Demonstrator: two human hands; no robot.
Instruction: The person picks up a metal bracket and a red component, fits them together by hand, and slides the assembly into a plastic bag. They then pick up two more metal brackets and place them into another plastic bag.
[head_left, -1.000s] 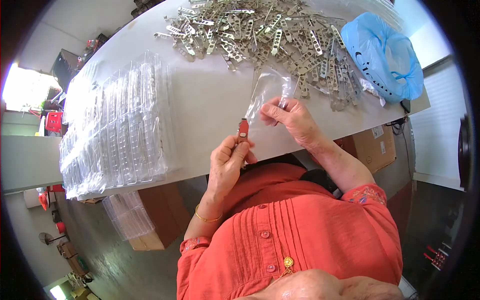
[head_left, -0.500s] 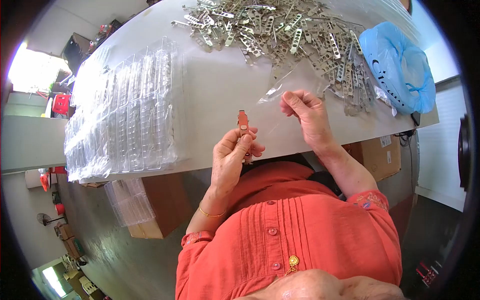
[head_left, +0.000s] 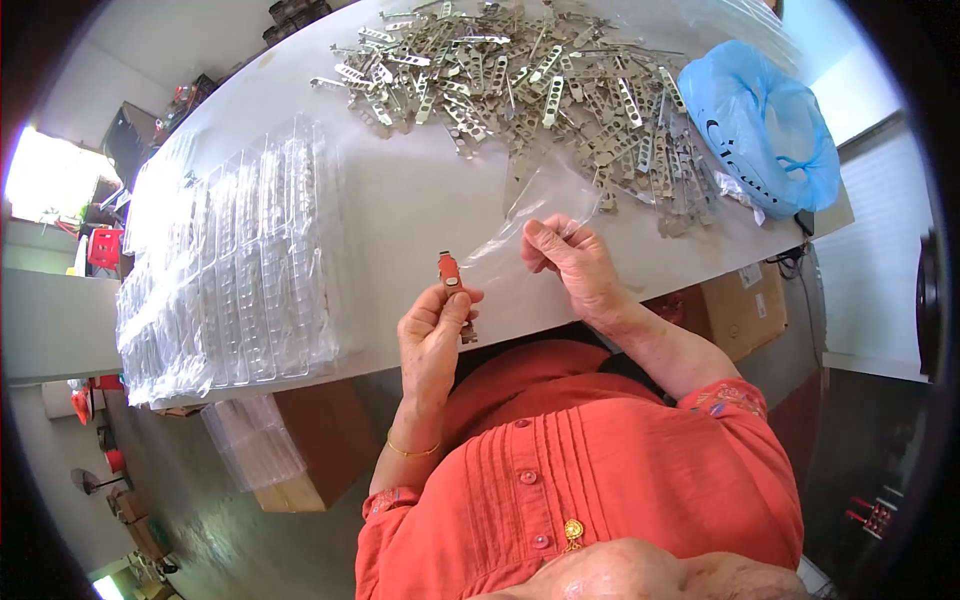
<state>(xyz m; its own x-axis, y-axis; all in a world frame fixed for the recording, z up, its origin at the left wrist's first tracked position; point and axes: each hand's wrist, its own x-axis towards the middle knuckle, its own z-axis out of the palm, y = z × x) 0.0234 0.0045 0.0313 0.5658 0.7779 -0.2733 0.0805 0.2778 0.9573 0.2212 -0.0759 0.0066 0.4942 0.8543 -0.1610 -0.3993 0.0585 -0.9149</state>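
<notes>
My left hand [head_left: 428, 342] is closed around a small metal strip piece [head_left: 451, 272], whose upper end stands up past my thumb and reflects red. The lower end of the strip shows beneath my fingers. To its right, my right hand [head_left: 575, 262] pinches the edge of a thin clear plastic film [head_left: 550, 192], possibly a bag. The film spreads over the tabletop between my hand and a large pile of flat metal strips with holes [head_left: 555, 100]. My hands are apart, both over the front edge of the table.
Stacked clear plastic trays [head_left: 245, 260] cover the table's left side. A blue plastic bag [head_left: 765, 130] stands at the right. The white table [head_left: 385, 215] has its edge just before my body. Cardboard boxes [head_left: 325, 440] [head_left: 745, 310] stand below it.
The whole view has shifted, so the table contents appear lower and further left. My right hand has come slightly closer to the left. My left fingers have curled in more around the strip.
</notes>
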